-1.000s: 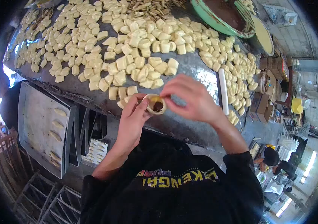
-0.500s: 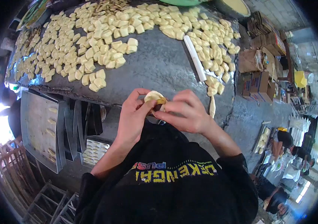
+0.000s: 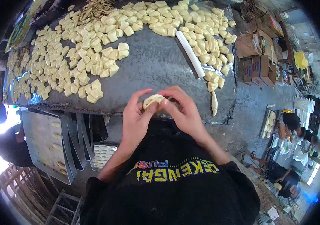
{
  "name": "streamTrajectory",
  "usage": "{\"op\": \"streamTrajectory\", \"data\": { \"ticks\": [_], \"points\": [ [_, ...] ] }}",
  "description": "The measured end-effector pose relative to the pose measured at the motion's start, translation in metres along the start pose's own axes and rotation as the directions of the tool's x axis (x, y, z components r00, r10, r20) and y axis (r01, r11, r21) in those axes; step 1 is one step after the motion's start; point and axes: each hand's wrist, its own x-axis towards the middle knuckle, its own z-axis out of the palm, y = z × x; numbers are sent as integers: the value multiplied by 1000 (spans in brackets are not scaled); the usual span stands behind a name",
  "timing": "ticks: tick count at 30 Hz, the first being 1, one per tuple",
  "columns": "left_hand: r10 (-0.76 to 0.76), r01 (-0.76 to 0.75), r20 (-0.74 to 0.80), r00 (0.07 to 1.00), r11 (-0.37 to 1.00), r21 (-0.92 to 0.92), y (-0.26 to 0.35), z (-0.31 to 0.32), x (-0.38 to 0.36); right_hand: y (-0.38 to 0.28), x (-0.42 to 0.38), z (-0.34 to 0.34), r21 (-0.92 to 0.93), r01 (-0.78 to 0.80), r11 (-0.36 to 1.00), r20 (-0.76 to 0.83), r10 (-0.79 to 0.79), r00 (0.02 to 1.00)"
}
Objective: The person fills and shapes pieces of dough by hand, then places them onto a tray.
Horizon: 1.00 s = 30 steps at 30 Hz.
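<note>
Between both hands, just over the table's near edge, is a small piece of pale dough (image 3: 153, 99), folded over on itself. My left hand (image 3: 134, 122) grips it from the left, thumb on the near side and forefinger raised. From the right, my right hand (image 3: 184, 114) pinches the dough's edge with thumb and fingers. Whatever lies inside the fold is hidden. Beyond the hands, many pale dough pieces (image 3: 107, 52) cover the dark tabletop (image 3: 148, 62). A white rolling pin (image 3: 190, 54) lies at an angle beside them, and a thin dough strip (image 3: 214, 103) rests near the right edge.
Brownish strips (image 3: 94, 10) are heaped at the table's back. Below left stand a large metal tray (image 3: 36, 137) holding a few shaped pieces and another tray (image 3: 103, 156) full of dough. Cardboard boxes (image 3: 257, 71) are at the right; people (image 3: 291, 122) work farther off.
The brownish piece seen at my right fingers is now out of sight, and the dough is folded over. My right hand has turned and closed in on the dough's edge.
</note>
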Motion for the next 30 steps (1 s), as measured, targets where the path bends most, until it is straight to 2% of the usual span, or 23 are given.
{"op": "streamTrajectory", "data": {
  "ticks": [2,4,6,7,8,9,11,12,14,16,18,20,21,23,25,27,29,30],
  "points": [
    [-43,43,18,999,999,-2,-4,-20,12,-4,7,9,144,-25,989,-7,26,1000],
    [-95,95,44,995,995,-6,-4,-33,20,8,14,17,150,-64,987,-19,67,998],
    [-165,175,70,984,969,-175,1,-37,30,11,23,26,152,-99,983,-32,105,994],
    [-172,183,74,982,966,-180,1,-42,36,9,28,34,182,-105,978,-73,120,990],
    [-157,163,62,986,981,-107,1,-47,40,7,31,41,213,-113,971,-113,139,984],
    [-142,144,51,989,989,-32,-1,-52,44,2,33,46,210,-124,970,-112,150,982],
    [-169,171,51,984,985,-29,-5,-61,48,-10,37,54,100,-276,956,-99,286,953],
    [-185,186,54,981,982,-22,-7,-63,50,-8,38,56,98,-285,954,-100,294,951],
    [-193,197,44,980,975,-99,-2,-59,53,0,39,55,7,-367,930,-107,365,925],
    [-202,204,30,979,964,-173,-3,-56,53,7,37,55,-31,-352,936,-122,346,930],
    [-140,141,43,989,990,-16,-6,-54,52,10,31,55,-59,-329,942,-136,319,938],
    [-132,134,47,990,990,-49,-15,-54,47,12,24,51,255,-222,941,-122,259,958],
    [-131,135,50,990,987,-91,-20,-53,42,13,18,45,257,-210,943,-123,248,961],
    [-127,131,71,989,990,-56,-23,-45,30,15,5,30,142,-307,941,-51,316,947],
    [-169,186,107,980,967,-176,-21,-33,17,23,-9,20,200,-256,946,-75,275,958],
    [-155,168,91,984,974,-154,-27,-24,5,32,-22,8,259,-206,944,-102,239,966],
    [-152,161,73,986,977,-137,-32,-18,-8,41,-37,-4,203,-209,956,-42,222,974],
    [-140,141,53,989,990,-13,-34,-16,-11,46,-42,-8,213,-200,956,-45,214,976]
  ]
}}
